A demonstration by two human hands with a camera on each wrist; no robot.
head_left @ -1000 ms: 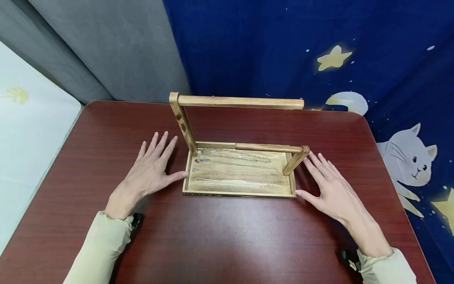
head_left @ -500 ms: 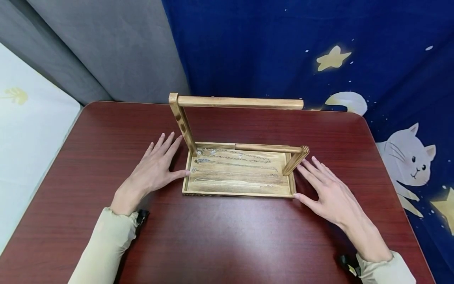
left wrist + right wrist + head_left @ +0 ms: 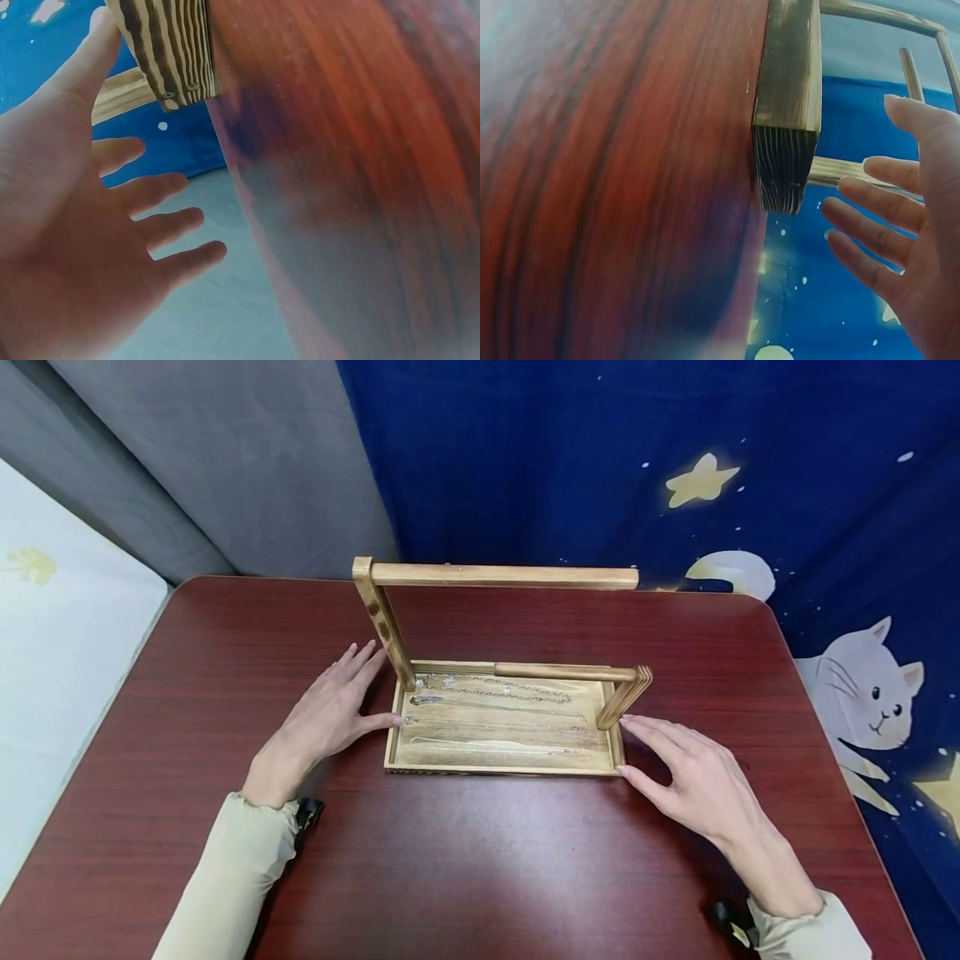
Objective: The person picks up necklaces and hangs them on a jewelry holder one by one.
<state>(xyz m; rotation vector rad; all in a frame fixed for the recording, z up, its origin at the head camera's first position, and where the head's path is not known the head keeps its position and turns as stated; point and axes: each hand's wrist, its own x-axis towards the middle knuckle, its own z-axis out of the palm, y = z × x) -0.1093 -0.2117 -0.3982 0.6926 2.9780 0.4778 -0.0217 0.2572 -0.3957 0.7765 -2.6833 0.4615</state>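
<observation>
A wooden jewelry stand has a shallow tray (image 3: 502,771), with several thin necklaces (image 3: 491,747) laid across its floor. Above the tray run a long upper bar (image 3: 502,576) on the left post and a shorter lower bar (image 3: 566,672) on the right post. My left hand (image 3: 318,718) lies at the tray's left side, thumb at the rim and other fingers extended beside the left post. At the right side is my right hand (image 3: 697,781), its thumb at the front corner and its fingertips near the right post's base. In both wrist views the fingers look extended.
The stand sits on a dark red wooden table (image 3: 480,860). Behind the table hang a grey curtain (image 3: 262,460) and a blue curtain (image 3: 510,460) with stars and a cat. A white panel (image 3: 60,635) borders the left side.
My left hand has shifted right, closer to the tray and left post. The right hand has moved slightly inward, its fingers drawing down toward the tray's right side. The stand stays nearly in place.
</observation>
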